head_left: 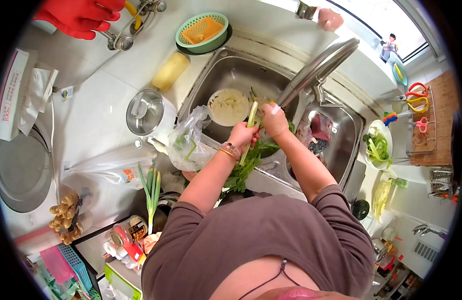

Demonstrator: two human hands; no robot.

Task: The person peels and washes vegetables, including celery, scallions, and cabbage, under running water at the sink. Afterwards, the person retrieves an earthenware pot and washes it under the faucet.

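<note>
Over the front edge of the left sink basin, my left hand (pixel 243 136) is closed around a bunch of celery (pixel 251 116). The pale stalks point up toward the basin, and the leaves hang down toward my body. Close beside it, my right hand (pixel 274 120) has its fingers closed at the celery stems, below the faucet spout; its fingertips are partly hidden. A white bowl (pixel 228 106) with pale scraps and cloudy liquid sits in the basin near both hands. Left of my left hand, a clear plastic bag (pixel 187 142) holds some green leaves.
The faucet (pixel 316 65) arches over the sink divider. Packaged dark red meat (pixel 321 127) lies in the right basin. A bowl of greens (pixel 377 145) stands at the right, a metal pot (pixel 145 112) at the left. A green colander (pixel 202 31) stands behind the sink.
</note>
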